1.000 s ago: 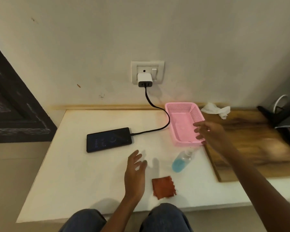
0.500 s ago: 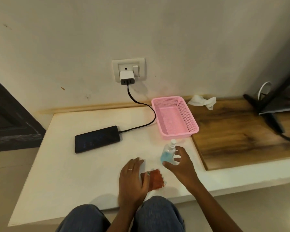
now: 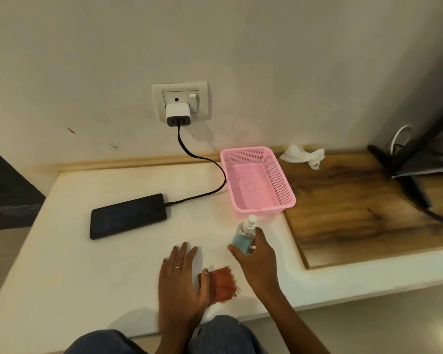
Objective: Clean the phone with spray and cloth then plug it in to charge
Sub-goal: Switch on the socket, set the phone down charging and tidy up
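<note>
Your right hand (image 3: 257,254) is wrapped around the spray bottle (image 3: 244,237), holding it upright just in front of the pink basket (image 3: 287,185); your left hand (image 3: 182,284) lies flat and open on the white table (image 3: 87,277), thumb resting on the orange cloth (image 3: 223,283); the phone (image 3: 128,215) lies face up to the left, black cable (image 3: 202,164) plugged in, running up to the white charger (image 3: 178,114) in the wall socket

Black phone (image 3: 128,216), black cable (image 3: 202,159), white charger (image 3: 178,114). Pink mesh basket (image 3: 257,182) at 1 o'clock. Blue liquid in clear spray bottle (image 3: 243,237). Rust-orange cloth (image 3: 223,284). White tabletop (image 3: 87,264), brown wood-grain board (image 3: 356,213).
</note>
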Demonstrator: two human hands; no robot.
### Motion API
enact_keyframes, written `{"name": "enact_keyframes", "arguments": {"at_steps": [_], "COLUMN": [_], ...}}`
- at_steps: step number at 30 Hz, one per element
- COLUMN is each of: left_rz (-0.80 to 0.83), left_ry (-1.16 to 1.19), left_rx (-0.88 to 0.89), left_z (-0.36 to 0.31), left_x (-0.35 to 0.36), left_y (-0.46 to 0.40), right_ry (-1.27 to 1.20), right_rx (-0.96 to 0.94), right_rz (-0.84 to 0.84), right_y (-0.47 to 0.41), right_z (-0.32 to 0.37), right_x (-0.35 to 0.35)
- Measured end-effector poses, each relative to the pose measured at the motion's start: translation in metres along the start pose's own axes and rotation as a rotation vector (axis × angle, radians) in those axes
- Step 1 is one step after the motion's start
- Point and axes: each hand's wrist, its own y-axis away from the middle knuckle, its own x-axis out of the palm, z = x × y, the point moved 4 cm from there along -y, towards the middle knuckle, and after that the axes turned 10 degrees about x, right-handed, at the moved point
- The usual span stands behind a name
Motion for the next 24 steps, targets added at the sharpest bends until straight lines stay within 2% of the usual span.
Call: {"name": "enact_keyframes", "arguments": {"at_steps": [8, 13, 16, 24], "left_rz": [0.021, 0.003, 0.012, 0.020], "left_ry": [0.019, 0.041, 0.027, 0.030], "left_rx": [-0.017, -0.004, -0.005, 0.013], "left_z": [0.002, 0.002, 0.003, 0.004], "left_x": [0.000, -0.001, -0.001, 0.001], "left_y": [0.000, -0.001, -0.002, 0.001], "right_ry": [-0.141, -0.238, -0.183, -0.028], "right_rx": [-0.135, -0.216, -0.197, -0.097], "right_rz": [-0.078, -0.108, -0.121, -0.030], "right_y": [-0.008, -0.049, -0.084, -0.147], "right_z": [0.042, 0.080, 0.092, 0.082], "right_x": [-0.031, -0.059, -0.062, -0.027]}}
